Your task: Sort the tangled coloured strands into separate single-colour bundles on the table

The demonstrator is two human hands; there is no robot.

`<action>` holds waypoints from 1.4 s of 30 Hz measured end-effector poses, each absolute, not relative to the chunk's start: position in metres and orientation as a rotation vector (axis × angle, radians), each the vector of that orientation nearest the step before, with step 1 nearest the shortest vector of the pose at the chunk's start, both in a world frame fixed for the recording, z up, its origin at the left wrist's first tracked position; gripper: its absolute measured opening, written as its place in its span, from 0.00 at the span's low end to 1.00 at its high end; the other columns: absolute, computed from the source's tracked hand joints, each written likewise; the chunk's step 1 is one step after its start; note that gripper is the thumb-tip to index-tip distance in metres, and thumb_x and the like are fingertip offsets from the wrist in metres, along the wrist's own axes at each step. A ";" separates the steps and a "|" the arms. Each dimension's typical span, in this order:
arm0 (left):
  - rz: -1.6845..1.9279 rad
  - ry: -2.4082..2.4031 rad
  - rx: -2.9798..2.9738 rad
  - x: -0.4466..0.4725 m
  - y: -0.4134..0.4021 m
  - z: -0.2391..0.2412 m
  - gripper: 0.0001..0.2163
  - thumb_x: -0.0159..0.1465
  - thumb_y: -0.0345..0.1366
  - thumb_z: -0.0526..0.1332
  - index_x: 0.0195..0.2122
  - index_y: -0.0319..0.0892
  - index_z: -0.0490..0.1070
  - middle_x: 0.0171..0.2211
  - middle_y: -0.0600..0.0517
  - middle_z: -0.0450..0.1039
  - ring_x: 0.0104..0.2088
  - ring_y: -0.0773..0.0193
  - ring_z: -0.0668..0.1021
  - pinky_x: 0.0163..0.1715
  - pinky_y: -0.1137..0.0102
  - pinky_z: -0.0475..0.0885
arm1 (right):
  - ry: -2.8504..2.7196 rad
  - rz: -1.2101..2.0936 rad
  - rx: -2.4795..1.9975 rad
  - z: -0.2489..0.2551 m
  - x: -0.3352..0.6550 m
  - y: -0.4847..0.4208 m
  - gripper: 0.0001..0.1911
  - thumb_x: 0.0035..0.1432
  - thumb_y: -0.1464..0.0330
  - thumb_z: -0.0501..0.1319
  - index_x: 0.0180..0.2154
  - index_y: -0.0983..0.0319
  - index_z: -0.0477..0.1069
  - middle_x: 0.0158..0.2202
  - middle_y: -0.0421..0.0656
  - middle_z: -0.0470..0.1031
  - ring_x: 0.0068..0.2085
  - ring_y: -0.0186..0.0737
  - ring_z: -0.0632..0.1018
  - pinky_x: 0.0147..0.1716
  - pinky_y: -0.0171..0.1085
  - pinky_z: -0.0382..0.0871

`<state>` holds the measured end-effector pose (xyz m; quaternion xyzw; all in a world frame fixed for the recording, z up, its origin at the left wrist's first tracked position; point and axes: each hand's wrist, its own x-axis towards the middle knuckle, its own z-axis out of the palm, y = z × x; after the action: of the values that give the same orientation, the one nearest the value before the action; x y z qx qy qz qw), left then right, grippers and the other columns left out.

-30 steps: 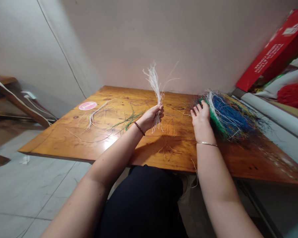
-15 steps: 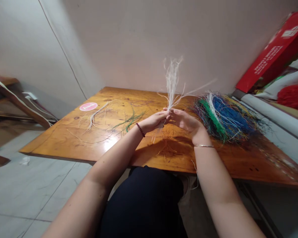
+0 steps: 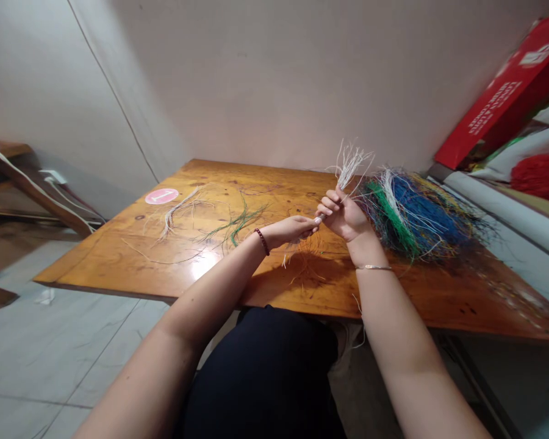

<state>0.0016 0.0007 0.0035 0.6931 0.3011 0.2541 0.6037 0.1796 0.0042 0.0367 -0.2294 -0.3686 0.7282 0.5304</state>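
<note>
A bundle of white threads (image 3: 350, 164) fans upward out of my right hand (image 3: 343, 213), whose fingers are wrapped round it. My left hand (image 3: 298, 228), just left of the right, pinches the lower part of the same bundle, and the fingertips of both hands nearly meet. Orange threads (image 3: 307, 262) lie on the wooden table (image 3: 150, 277) below my hands. To the left are loose green threads (image 3: 242, 222) and a small bunch of white threads (image 3: 171, 216). The bundle's lower end is mostly hidden by my fingers.
A big heap of blue, green, white and yellow threads (image 3: 421, 213) lies on the table's right. A pink round sticker (image 3: 161, 196) is at the left. A red box (image 3: 503, 91) and white rolls (image 3: 507, 210) stand along the right side; a wall is behind.
My right hand has closed round the white threads and moved slightly up. The bundle now leans right, and its visible top is shorter and lower. My left hand has moved slightly right.
</note>
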 end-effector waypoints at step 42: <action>1.169 1.248 3.000 0.007 -0.006 -0.003 0.09 0.72 0.37 0.57 0.40 0.43 0.76 0.48 0.45 0.74 0.49 0.53 0.70 0.48 0.60 0.65 | -0.442 1.180 -0.611 0.023 0.197 0.032 0.20 0.53 0.80 0.58 0.25 0.60 0.46 0.15 0.27 0.40 0.15 0.23 0.46 0.13 0.26 0.47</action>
<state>0.0068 -0.0056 -0.0034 0.8583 0.3571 0.3343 -0.1551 0.1966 0.0321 0.0233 -0.2810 -0.2032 0.5430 0.7648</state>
